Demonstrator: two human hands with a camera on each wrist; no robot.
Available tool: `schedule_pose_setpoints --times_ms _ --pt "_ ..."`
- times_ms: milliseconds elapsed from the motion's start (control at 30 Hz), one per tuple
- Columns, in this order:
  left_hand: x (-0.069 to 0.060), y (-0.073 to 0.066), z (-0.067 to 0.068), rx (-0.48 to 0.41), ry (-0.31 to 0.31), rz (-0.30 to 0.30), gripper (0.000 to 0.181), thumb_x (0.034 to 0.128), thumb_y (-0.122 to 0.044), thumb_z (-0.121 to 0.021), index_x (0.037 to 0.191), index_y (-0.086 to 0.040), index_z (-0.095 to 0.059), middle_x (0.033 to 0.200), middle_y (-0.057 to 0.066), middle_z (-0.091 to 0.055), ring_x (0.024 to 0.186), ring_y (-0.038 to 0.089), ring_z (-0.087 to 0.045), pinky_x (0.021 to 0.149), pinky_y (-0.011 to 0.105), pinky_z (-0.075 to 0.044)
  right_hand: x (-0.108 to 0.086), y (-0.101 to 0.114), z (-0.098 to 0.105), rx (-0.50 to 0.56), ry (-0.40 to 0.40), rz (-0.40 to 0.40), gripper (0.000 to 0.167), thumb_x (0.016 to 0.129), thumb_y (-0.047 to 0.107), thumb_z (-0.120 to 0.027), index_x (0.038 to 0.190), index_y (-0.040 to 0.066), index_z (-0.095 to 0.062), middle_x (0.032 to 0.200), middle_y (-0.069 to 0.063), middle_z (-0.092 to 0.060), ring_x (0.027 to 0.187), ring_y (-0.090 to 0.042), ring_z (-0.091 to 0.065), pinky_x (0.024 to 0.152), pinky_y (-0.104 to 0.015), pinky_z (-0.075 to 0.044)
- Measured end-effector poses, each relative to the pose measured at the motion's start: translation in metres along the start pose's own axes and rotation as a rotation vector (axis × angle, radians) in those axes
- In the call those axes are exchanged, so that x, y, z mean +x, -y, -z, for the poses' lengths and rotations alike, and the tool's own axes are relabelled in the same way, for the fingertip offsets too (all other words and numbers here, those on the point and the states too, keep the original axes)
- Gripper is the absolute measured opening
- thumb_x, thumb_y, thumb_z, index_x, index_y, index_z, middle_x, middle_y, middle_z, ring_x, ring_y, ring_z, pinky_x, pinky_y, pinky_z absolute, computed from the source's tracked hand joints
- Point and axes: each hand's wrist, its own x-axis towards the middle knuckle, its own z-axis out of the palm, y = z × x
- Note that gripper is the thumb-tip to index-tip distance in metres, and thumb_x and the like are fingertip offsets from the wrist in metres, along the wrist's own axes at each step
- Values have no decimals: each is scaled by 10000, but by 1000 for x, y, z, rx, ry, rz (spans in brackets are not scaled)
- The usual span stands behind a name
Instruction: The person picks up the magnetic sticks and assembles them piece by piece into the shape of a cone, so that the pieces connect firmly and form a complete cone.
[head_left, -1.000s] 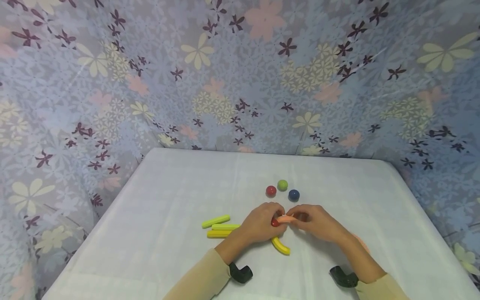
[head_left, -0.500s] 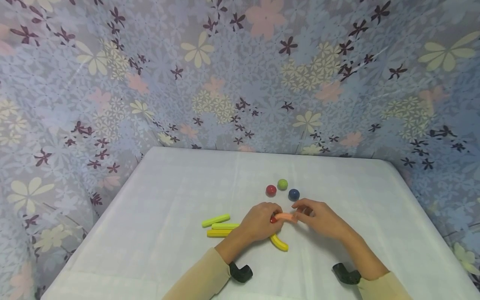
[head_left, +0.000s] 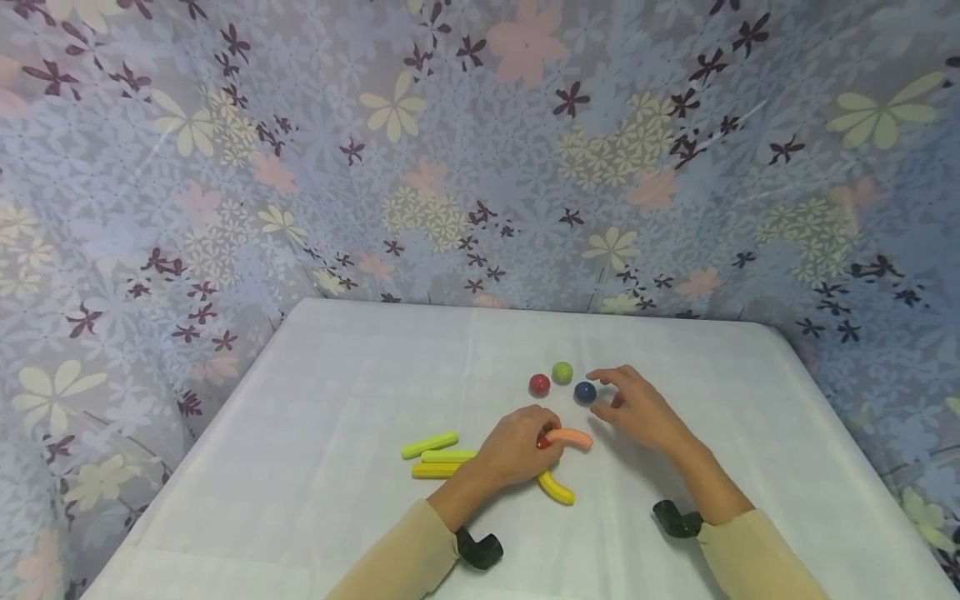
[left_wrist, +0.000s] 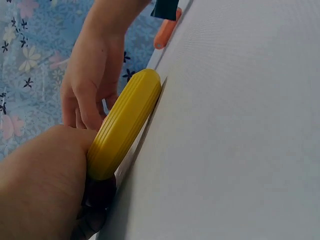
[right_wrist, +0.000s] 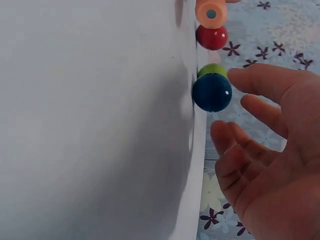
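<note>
My left hand (head_left: pixel 521 446) grips a red ball (head_left: pixel 543 442) above the table; its fingers hide part of it. From that ball an orange curved tube (head_left: pixel 572 437) points right, and a yellow curved tube (head_left: pixel 557 488) points down toward the front. The yellow tube (left_wrist: pixel 125 122) is large and ribbed in the left wrist view. My right hand (head_left: pixel 641 408) is just right of a blue ball (head_left: pixel 585 392), thumb and fingers spread and apart from it. In the right wrist view, the hand (right_wrist: pixel 275 150) holds nothing beside the blue ball (right_wrist: pixel 212 92).
A loose red ball (head_left: pixel 539 384) and a green ball (head_left: pixel 562 372) lie near the blue one. Left of my left hand are a lime stick (head_left: pixel 429 445), another lime stick (head_left: pixel 448 456) and a yellow stick (head_left: pixel 437 471). An orange piece (left_wrist: pixel 167 32) lies near my right wrist.
My right hand has let go of the orange tube and moved away to the blue ball, its fingers spreading. The left hand has stayed in place with the red ball and tubes.
</note>
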Motion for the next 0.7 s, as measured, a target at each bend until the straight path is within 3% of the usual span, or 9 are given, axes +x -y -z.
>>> schedule_pose_setpoints --times_ms 133,300,433,700 --pt "0 1 1 -12 -9 -14 176 862 -278 -671 1007 -186 -630 816 -130 -503 714 33 -465 608 136 -403 7 0 -3 -18 17 6 421 833 185 -741 1228 154 -597 1209 -112 -551 829 -216 -537 663 -352 -480" --pt "-3 1 0 -23 -12 -18 174 863 -280 -675 1001 -186 -626 805 -134 -500 698 26 -465 594 127 -400 6 3 -7 -51 33 -11 343 826 180 -747 1128 137 -590 1117 -61 -619 899 -236 -564 748 -424 -484" --pt "-1 1 0 -3 -13 -29 181 864 -279 -677 1010 -186 -626 809 -133 -496 700 23 -460 598 124 -392 3 4 -7 -82 19 -40 358 829 214 -742 1141 129 -590 1079 -65 -631 973 -267 -590 797 -481 -482" --pt "0 1 2 12 -16 -33 168 863 -289 -672 993 -191 -632 808 -144 -491 696 18 -455 587 112 -383 -7 2 -3 -95 35 -41 398 808 226 -764 1165 114 -628 1043 -32 -629 824 -168 -558 710 -389 -482"
